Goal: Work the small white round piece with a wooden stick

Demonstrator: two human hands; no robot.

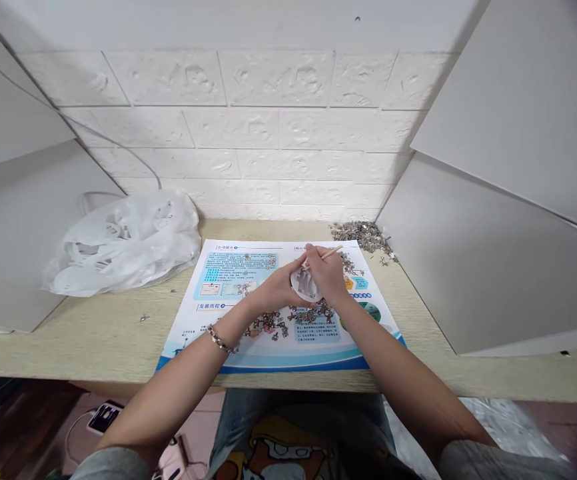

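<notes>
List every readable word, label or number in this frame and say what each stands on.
"公司简介": heading at the top left of the printed sheet.
"发展历程": heading lower left on the same sheet, near the left hand.
Heading by the right hand: partly covered, unreadable.
Body text: too small to read.

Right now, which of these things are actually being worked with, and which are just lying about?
In use:
left hand and right hand on a white part
thin stick in the right hand
small metal pieces on the printed sheet

Lying about:
plastic bag
metal pile in the corner
phone below the table
</notes>
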